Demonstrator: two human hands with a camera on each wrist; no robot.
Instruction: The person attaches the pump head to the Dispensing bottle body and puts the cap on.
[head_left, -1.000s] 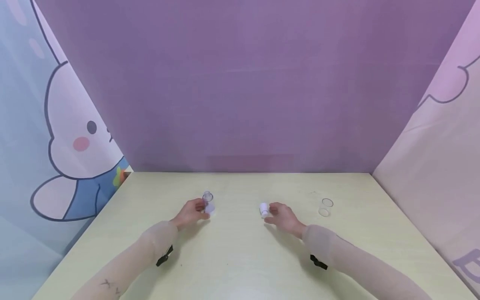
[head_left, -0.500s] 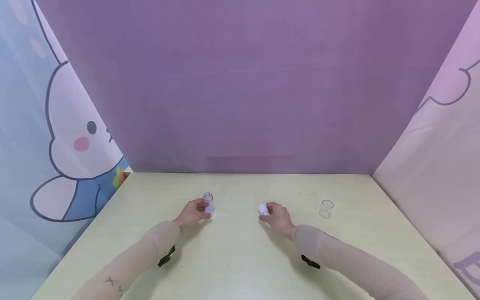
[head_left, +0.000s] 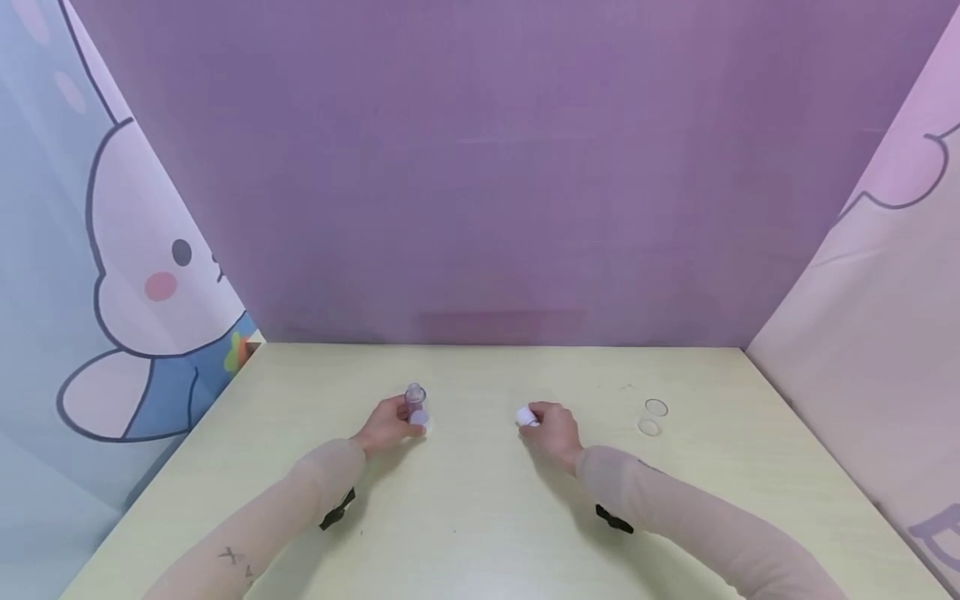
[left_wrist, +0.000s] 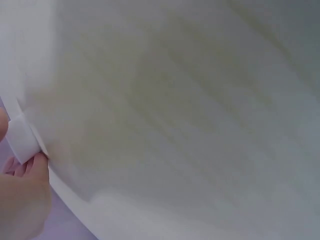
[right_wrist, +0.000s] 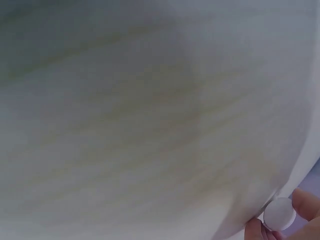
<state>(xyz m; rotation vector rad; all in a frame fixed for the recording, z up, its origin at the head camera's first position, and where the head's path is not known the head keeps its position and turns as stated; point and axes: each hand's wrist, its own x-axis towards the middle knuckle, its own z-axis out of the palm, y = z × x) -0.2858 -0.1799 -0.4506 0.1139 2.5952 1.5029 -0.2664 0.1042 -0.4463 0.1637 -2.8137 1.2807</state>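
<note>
White container [head_left: 524, 416] in right hand [head_left: 555, 431], X [head_left: 228, 555] on left sleeve [head_left: 288, 507]

Left of the desk's [head_left: 480, 508] middle, the left fingers [head_left: 393, 404] hold a vessel [head_left: 417, 416]; well apart to its right, a small piece [head_left: 526, 416] sits between the right fingers [head_left: 546, 408]. Farther right, a cup [head_left: 652, 417] stands before the back wall [head_left: 502, 183].
</note>
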